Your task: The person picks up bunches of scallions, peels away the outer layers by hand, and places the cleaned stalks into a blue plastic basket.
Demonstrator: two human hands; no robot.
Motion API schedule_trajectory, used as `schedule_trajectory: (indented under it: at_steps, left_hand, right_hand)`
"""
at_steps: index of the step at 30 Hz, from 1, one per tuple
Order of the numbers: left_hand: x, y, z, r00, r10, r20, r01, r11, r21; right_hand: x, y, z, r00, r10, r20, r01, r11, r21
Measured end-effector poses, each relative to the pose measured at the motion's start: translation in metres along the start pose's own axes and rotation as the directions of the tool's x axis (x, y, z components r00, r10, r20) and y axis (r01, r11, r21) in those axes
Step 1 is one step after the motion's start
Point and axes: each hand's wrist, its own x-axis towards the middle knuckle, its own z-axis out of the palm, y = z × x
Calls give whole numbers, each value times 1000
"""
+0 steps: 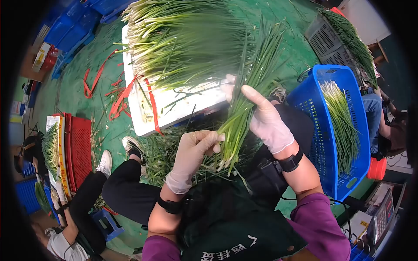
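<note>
A bunch of green onions [241,115] lies across my right hand [270,124], with the thumb on the near side and fingertips showing beyond the stalks. Its leaves point away from me and its white ends hang toward my lap. My left hand [193,154] pinches stalks at the bunch's left edge, just above the white ends. Both hands wear thin whitish gloves. Just beyond, a large heap of green onions [183,39] covers much of a white board [174,106], roots to the left. Loose trimmings [163,152] are piled below the board.
A blue basket [315,139] holding more green onions stands at my right. Behind it is a grey crate [324,39] of them. Red ribbons [117,102] lie left of the board. At far left, another person works near a red crate [79,150]. A scale [381,219] sits lower right.
</note>
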Motion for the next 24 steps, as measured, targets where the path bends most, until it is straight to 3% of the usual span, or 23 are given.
schedule_trajectory:
  at_steps: [6, 7, 9, 10, 13, 15, 16, 19, 21, 23, 24]
  left_hand:
    - [-1, -11, -2, 999, -25, 48, 31, 991, -130]
    - [1, -13, 0, 991, 128, -26, -126, 990, 58]
    - [8, -14, 3, 891, 445, -86, -366, 819, 441]
    - [6, -4, 7, 890, 444, -102, -358, 820, 447]
    - [11, -7, 9, 951, 277, -136, -243, 944, 224]
    - [15, -4, 8, 980, 105, -170, -112, 993, -32]
    - [16, -4, 8, 985, 15, -169, -42, 986, -160]
    - [22, -13, 7, 988, -18, -150, -28, 954, -298]
    - [24, -21, 8, 970, 20, -242, -111, 922, -370]
    - [30, -29, 4, 923, 80, -377, -265, 842, -471]
    - [27, -30, -4, 912, 59, -406, -317, 729, -606]
  right_hand:
    - [-5, 3, -4, 992, 122, -30, -123, 992, -38]
    - [-4, 5, -6, 988, 140, -70, -144, 989, -42]
    - [1, 10, -12, 972, 180, -149, -189, 981, -49]
    - [3, 12, -13, 967, 200, -156, -207, 978, -30]
    - [4, 15, -12, 967, 210, -146, -211, 977, 10]
    - [3, 14, -10, 983, 154, -95, -154, 988, 12]
    - [2, 12, -8, 983, 168, -72, -173, 982, -70]
    - [0, 10, -2, 984, 163, -76, -178, 951, -255]
    - [4, 12, -1, 983, 81, -164, -129, 942, -309]
    - [10, 9, -14, 963, 66, -262, -127, 967, -221]
    - [11, 8, -19, 949, 60, -309, -119, 977, -176]
